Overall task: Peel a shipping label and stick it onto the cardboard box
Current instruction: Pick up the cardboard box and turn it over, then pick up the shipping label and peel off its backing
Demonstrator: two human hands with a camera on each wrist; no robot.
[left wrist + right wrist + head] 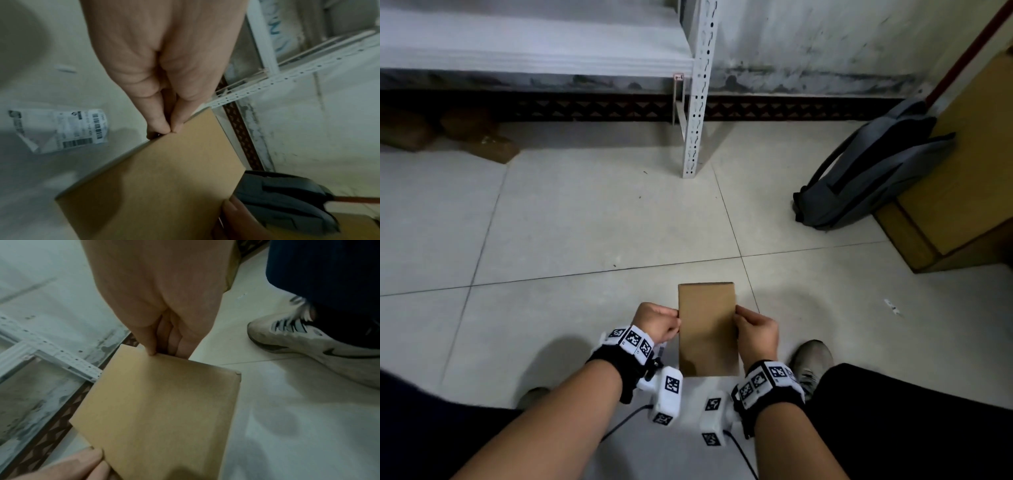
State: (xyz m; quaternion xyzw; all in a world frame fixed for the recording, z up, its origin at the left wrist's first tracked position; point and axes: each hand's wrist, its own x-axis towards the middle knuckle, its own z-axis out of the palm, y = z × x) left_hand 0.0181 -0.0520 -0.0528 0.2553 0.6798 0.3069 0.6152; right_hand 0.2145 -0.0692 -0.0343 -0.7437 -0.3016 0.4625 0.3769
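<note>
A flat brown cardboard box [707,329] is held above the tiled floor between my knees, its plain face up. My left hand [659,322] pinches its left edge and my right hand [755,330] grips its right edge. In the left wrist view my fingertips [164,128] pinch the box [156,186] at its rim. The right wrist view shows my fingers [180,347] curled over the box [162,410] edge. A white shipping label [59,129] with barcodes lies on the floor, seen only in the left wrist view.
A white metal shelf post [697,102] stands ahead on the floor. A grey backpack [866,171] leans against a wooden cabinet [955,178] at the right. My shoe [810,359] is beside the right hand. Brown parcels [493,147] lie under the shelf at the left.
</note>
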